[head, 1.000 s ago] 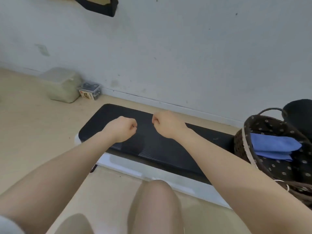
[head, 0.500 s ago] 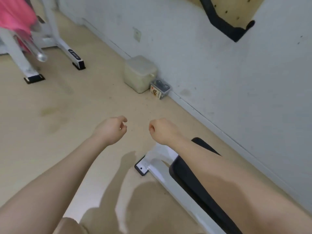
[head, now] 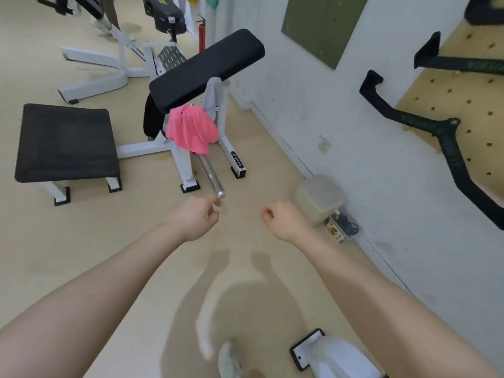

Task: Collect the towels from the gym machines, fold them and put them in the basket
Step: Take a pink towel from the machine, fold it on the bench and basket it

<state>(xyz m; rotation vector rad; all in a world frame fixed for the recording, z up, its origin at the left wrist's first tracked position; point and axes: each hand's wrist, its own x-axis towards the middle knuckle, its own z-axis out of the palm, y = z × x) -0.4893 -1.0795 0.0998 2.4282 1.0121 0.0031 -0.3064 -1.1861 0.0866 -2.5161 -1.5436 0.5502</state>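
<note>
The pink towel (head: 192, 129) hangs bunched over the white frame of the preacher-curl machine (head: 174, 148), directly below the lower edge of the machine's slanted black arm pad (head: 207, 68). A chrome bar (head: 211, 174) projects from under the towel toward the person and ends just beyond the left hand.

Both arms extend forward over the floor (head: 68, 255). The left hand (head: 195, 218) is loosely curled with the index finger partly raised; it holds nothing. The right hand (head: 282, 221) is closed into a fist and also holds nothing. Neither hand touches the towel; both are on the near side of the machine's black-capped feet.

Clearances relative to the preacher-curl machine:
- To the left, the machine's flat black seat pad (head: 65, 141) stands on its own short legs, with bare floor along its near edge.
- To the right, a strip of floor runs between the machine's foot and the white wall (head: 313, 91).
- Nearer the person along that wall, a translucent storage box (head: 319, 197) and a small clear container (head: 343, 227) sit against the baseboard.
- Behind the machine, a second white-framed machine (head: 109, 64) stands farther off.

Black handle attachments (head: 425, 132) hang on a pegboard (head: 469, 85) on the wall. At the bottom edge, the white foot of a bench (head: 327, 353) enters the view.
</note>
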